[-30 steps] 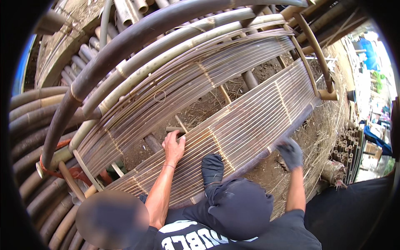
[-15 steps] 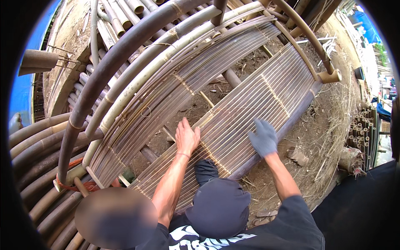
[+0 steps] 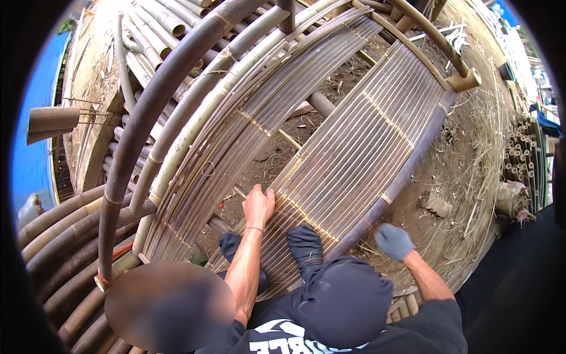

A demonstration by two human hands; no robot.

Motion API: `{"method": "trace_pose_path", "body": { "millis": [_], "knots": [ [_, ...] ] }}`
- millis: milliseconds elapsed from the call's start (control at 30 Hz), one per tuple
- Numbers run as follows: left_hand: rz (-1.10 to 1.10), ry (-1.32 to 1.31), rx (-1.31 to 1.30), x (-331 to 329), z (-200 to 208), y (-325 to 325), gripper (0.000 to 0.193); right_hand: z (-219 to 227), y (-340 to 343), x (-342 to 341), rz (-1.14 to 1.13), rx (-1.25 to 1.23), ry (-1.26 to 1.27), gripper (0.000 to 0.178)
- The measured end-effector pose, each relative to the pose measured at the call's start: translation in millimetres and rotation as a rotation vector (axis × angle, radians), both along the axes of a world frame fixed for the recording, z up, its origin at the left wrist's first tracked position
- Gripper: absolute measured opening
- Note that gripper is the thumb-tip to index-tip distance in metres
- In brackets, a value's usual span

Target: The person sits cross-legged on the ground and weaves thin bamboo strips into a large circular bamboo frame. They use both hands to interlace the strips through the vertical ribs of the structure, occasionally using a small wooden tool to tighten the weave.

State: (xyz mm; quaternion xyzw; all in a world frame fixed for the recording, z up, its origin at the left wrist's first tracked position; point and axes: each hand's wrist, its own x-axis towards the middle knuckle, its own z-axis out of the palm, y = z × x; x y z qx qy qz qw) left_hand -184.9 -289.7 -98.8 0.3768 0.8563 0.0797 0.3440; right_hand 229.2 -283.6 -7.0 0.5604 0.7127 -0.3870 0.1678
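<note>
Fingers first: the bare left hand (image 3: 258,206) has them bent at the far edge of a long brown panel of thin parallel bamboo slats (image 3: 354,153), and I can't tell if they're pinching anything. Right hand (image 3: 395,242), in a grey fabric glove, is off that panel to the right, just beside the smooth dark bamboo pole along its near edge (image 3: 413,159). It's kinda blurry, so no clue whether those fingers are together or apart.

So the panel sits right between the two hands, with pale woven bands running across the slats. A dark-covered foot (image 3: 304,245) is on it too, between the hands.

Farther out there's a strip of bare brown soil (image 3: 268,162), then a second brown slatted panel (image 3: 259,106) on the far side, with thick curved dark bamboo poles (image 3: 137,115) arching past it. Big stack of long brown bamboo poles (image 3: 71,256) at the near left, bundle of narrow cut bamboo tubes (image 3: 520,154) well off to the right, and a bright blue sheet (image 3: 35,133) at the far left.
</note>
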Motion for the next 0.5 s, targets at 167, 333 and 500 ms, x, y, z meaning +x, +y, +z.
{"method": "trace_pose_path", "body": {
  "millis": [167, 333, 500],
  "knots": [
    [0.018, -0.201, 0.065, -13, 2, 29, 0.027, 37, -58, 173, -0.191, 0.127, -0.516, 0.03],
    [-0.323, -0.025, 0.56, 32, 15, 48, 0.039, 41, -35, 232, -0.296, 0.013, -0.866, 0.046],
    [-0.798, 0.058, 0.669, 72, 7, 104, 0.033, -26, 42, 74, 0.006, 0.833, -0.231, 0.042]
  ]
}}
